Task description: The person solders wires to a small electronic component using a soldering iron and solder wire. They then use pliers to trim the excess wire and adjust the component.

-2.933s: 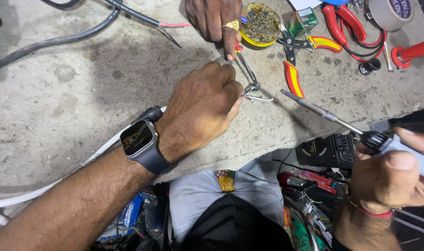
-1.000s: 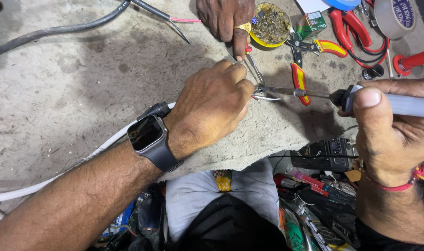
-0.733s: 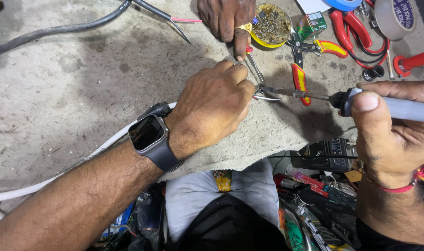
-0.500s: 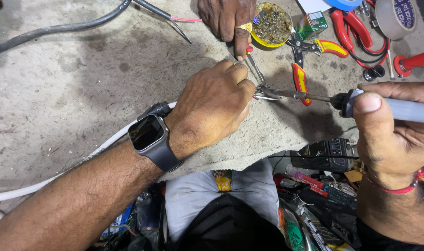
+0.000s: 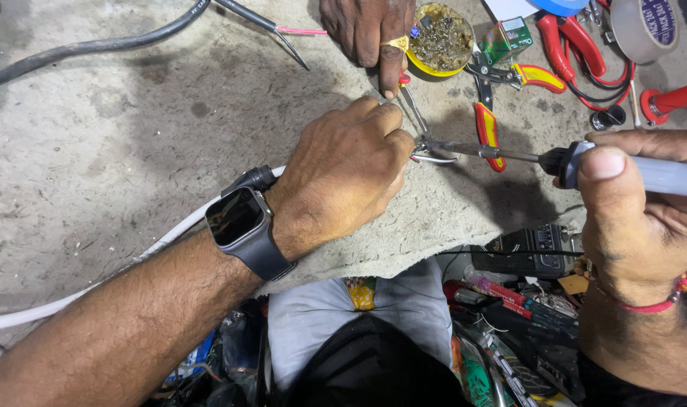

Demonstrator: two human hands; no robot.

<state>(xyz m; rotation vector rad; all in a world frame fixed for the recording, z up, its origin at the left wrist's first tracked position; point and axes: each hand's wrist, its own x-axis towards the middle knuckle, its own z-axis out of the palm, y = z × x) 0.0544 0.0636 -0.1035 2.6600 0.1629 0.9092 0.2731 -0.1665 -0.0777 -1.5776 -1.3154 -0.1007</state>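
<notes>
My left hand (image 5: 343,177) is closed on the end of a white cable (image 5: 170,237) and presses it down on the concrete slab (image 5: 94,151). Bare wire ends (image 5: 432,157) stick out past its fingers. My right hand (image 5: 637,218) grips a soldering iron (image 5: 660,177) whose metal tip (image 5: 464,149) touches those wire ends. From the top, another person's hand (image 5: 366,30) with a ring holds thin tweezers (image 5: 413,109) down at the same joint. A dark smartwatch (image 5: 234,218) sits on my left wrist.
A yellow-rimmed tin of scraps (image 5: 441,38), red-and-yellow pliers (image 5: 488,128), red-handled cutters (image 5: 554,45) and a tape roll (image 5: 645,30) lie at the top right. A black cable (image 5: 94,47) crosses the top left. Tools and wires fill the space below the slab's edge (image 5: 509,301).
About three seconds ago my right hand held the iron lower, its tip off to the right of the wires. It has since risen and set the tip on the wire ends. My left hand stayed put.
</notes>
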